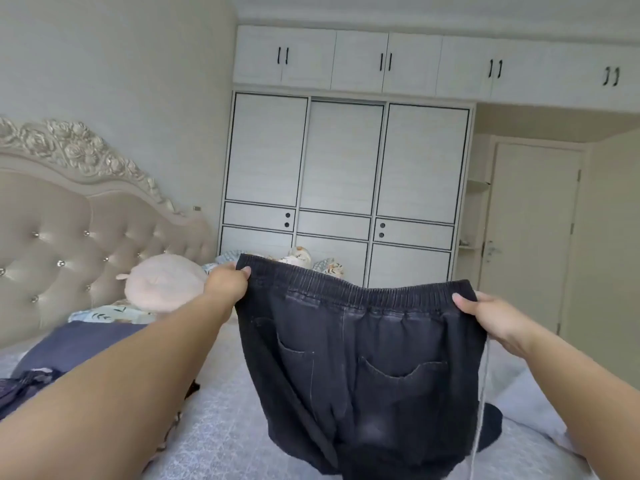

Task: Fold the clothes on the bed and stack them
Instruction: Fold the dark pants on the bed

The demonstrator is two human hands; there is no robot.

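- Head view: you've got one pair of dark trousers point(360, 355) up in the air over the middle of the bed point(221, 424), back pockets facing you, legs trailing down onto the bedspread.
- Your left hand point(227, 282) pinches the left end of the elastic waistband, thumb curled over the top edge.
- Your right hand point(485, 318) grips the right end the same way, fingers wrapped behind the cloth, waistband stretched between the two.
- Progress, as I read it: early going. These trousers are spread out, not yet folded, and I can't spot a finished stack anywhere on the bed.
- Left to do: lay them flat, fold, start the pile, then deal with the rest.
- Count: one pair of trousers in hand; at the left edge of the bed a dark blue garment point(79, 344) and a darker crumpled piece point(27, 386) beside it, so at least two more waiting.
- Near the headboard point(69, 230), one pink round cushion point(162, 282).
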